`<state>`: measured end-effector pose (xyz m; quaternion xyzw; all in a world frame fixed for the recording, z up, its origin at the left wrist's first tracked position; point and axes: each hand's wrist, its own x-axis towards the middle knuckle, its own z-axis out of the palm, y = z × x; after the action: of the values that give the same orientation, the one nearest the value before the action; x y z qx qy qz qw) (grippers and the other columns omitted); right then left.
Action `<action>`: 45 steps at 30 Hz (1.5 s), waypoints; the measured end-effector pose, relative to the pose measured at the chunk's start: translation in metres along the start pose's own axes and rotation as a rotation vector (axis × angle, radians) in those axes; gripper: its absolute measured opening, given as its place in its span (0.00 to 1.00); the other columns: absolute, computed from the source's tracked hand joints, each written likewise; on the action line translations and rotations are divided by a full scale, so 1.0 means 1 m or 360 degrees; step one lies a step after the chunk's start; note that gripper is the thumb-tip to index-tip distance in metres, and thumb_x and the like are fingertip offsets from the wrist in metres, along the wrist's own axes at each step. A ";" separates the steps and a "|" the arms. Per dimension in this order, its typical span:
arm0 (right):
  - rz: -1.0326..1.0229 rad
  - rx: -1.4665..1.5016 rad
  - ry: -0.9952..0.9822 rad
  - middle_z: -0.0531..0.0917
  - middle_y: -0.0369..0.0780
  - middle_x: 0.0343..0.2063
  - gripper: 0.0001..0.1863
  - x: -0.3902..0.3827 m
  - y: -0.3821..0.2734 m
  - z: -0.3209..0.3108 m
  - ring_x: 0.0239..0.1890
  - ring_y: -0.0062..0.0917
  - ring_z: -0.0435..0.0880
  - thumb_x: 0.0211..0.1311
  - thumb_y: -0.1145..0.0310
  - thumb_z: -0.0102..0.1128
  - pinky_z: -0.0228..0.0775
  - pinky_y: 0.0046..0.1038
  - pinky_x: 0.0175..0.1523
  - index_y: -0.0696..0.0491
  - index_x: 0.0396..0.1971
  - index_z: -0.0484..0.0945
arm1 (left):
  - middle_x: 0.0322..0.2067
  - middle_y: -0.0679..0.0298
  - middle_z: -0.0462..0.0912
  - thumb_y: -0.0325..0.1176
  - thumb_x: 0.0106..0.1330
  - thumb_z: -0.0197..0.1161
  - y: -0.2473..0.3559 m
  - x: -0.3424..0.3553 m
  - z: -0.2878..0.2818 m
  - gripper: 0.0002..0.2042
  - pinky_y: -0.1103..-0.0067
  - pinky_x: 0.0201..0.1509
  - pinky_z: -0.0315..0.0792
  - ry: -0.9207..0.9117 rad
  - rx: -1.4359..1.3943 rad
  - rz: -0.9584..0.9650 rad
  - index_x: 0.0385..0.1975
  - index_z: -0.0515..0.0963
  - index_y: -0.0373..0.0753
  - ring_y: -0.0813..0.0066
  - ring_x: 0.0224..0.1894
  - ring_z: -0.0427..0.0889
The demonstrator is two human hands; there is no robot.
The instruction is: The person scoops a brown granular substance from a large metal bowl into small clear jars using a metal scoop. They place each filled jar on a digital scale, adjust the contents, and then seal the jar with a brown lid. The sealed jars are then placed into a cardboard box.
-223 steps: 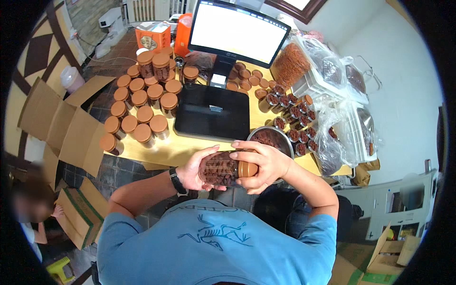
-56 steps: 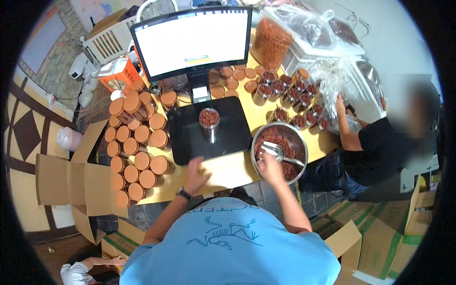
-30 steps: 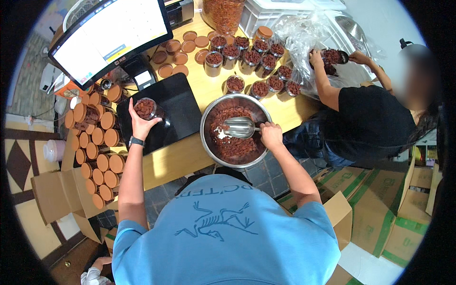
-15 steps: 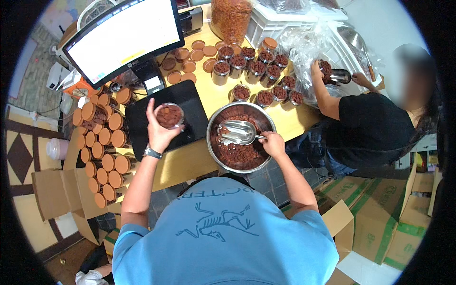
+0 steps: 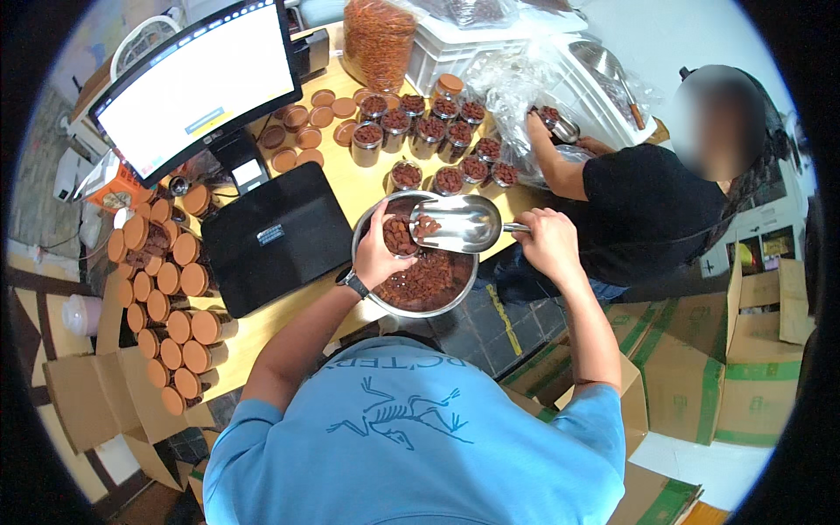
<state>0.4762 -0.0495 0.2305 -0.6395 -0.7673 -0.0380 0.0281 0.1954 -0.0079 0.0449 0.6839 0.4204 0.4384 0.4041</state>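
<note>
My left hand (image 5: 378, 255) grips a clear jar (image 5: 398, 236) filled with reddish-brown pieces, held over the left part of a steel bowl (image 5: 433, 297) of similar pieces. My right hand (image 5: 549, 236) is closed on the handle of a metal scoop (image 5: 464, 223), whose mouth is at the jar's top with a few pieces in it. Left of the bowl is a flat black scale (image 5: 267, 245) with nothing on it.
Lidded jars (image 5: 179, 324) crowd the left of the table (image 5: 267, 332); open filled jars (image 5: 429, 129) and loose lids (image 5: 306, 122) lie behind. At the right a co-worker (image 5: 647, 210) holds another scoop over plastic bags (image 5: 503, 87). Cardboard boxes (image 5: 682, 367) stand below right.
My left hand has lifted the jar off the scale and moved it right over the bowl. My right hand has raised the scoop to the jar's mouth.
</note>
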 end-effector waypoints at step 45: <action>0.0283 0.0230 0.0042 0.75 0.46 0.50 0.26 -0.042 -0.108 0.227 0.56 0.38 0.72 0.52 0.67 0.66 0.56 0.43 0.62 0.52 0.53 0.73 | 0.57 0.51 0.70 0.33 0.33 0.84 -0.095 -0.035 -0.213 0.64 0.69 0.64 0.68 0.0797 0.0261 -0.0352 0.71 0.42 0.40 0.59 0.58 0.74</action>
<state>0.3794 -0.0889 -0.0016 -0.7008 -0.7078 0.0117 0.0876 -0.0345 0.0296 0.0095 0.5348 0.6133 0.5114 0.2763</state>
